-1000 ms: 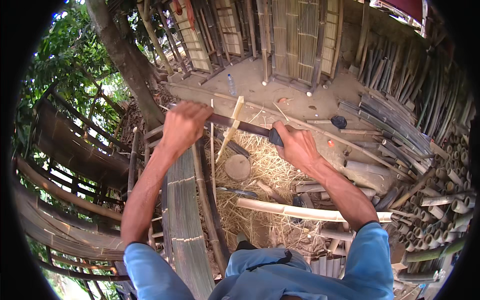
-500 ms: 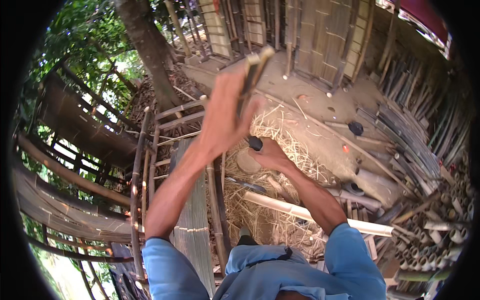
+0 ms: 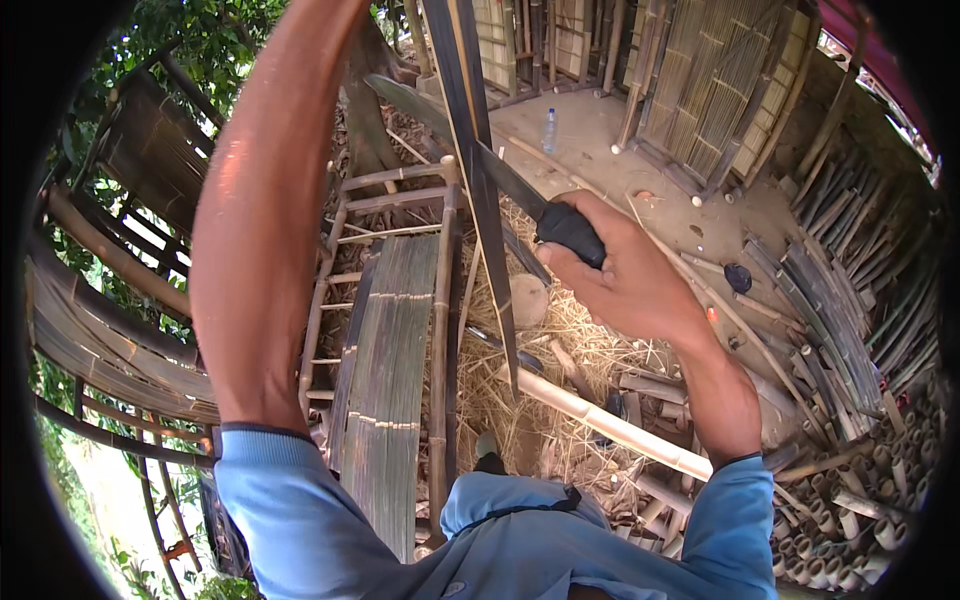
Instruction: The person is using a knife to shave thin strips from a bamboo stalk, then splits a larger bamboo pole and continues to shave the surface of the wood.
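Observation:
My right hand point(image 3: 630, 275) is closed round the black-wrapped handle point(image 3: 572, 238) of a machete. Its long blade point(image 3: 510, 182) slants up and left across a long dark bamboo strip point(image 3: 482, 215). The strip stands nearly upright, its top past the upper edge and its lower end tapering toward the straw. A pale line runs along its upper part; I cannot tell how deep the blade sits in it. My left forearm point(image 3: 265, 210) reaches up beside the strip, and the left hand lies outside the picture. Below the machete stands a round wooden chopping block point(image 3: 528, 300).
A bamboo bench point(image 3: 385, 370) stands to the left. Straw-like shavings point(image 3: 500, 410) cover the ground, with a pale split bamboo length point(image 3: 620, 425) across them. Cut bamboo tubes point(image 3: 850, 520) are heaped at right. A plastic bottle point(image 3: 549, 130) stands farther off.
My left arm has risen, carrying its hand out past the top edge. The machete and my right hand have come up from the block, and the blade now crosses the bamboo strip.

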Demonstrator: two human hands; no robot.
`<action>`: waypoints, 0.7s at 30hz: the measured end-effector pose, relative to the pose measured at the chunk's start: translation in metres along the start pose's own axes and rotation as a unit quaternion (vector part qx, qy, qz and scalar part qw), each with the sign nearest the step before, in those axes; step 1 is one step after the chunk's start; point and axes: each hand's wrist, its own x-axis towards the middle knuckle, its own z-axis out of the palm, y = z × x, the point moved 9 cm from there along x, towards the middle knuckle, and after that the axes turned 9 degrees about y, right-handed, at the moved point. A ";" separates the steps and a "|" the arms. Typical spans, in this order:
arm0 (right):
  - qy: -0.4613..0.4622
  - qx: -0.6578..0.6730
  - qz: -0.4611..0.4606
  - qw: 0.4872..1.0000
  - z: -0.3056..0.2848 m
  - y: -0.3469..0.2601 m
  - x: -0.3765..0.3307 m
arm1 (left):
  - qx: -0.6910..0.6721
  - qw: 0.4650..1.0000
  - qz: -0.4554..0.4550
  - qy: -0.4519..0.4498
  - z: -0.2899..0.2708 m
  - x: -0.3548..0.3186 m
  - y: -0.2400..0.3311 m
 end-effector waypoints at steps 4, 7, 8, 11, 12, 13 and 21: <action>-0.034 -0.036 0.100 0.994 0.042 0.059 0.000 | 0.023 0.978 -0.184 -0.099 -0.006 -0.034 -0.119; -0.024 -0.077 0.121 0.989 0.067 0.077 0.011 | 0.100 0.962 -0.216 -0.137 -0.020 -0.057 -0.169; -0.043 -0.073 0.140 0.987 0.072 0.079 0.012 | 0.096 0.961 -0.221 -0.137 -0.019 -0.060 -0.174; -0.074 -0.107 0.157 0.979 0.084 0.064 0.025 | -0.050 0.956 -0.280 -0.076 -0.032 -0.059 -0.190; -0.077 -0.109 0.159 0.978 0.089 0.063 0.028 | -0.066 0.949 -0.293 -0.095 -0.032 -0.058 -0.203; -0.088 -0.146 0.144 0.975 0.094 0.062 0.032 | -0.083 0.942 -0.306 -0.113 -0.032 -0.058 -0.216; -0.063 -0.143 0.102 0.982 0.110 0.078 0.058 | -0.017 0.964 -0.253 -0.080 -0.049 -0.047 -0.243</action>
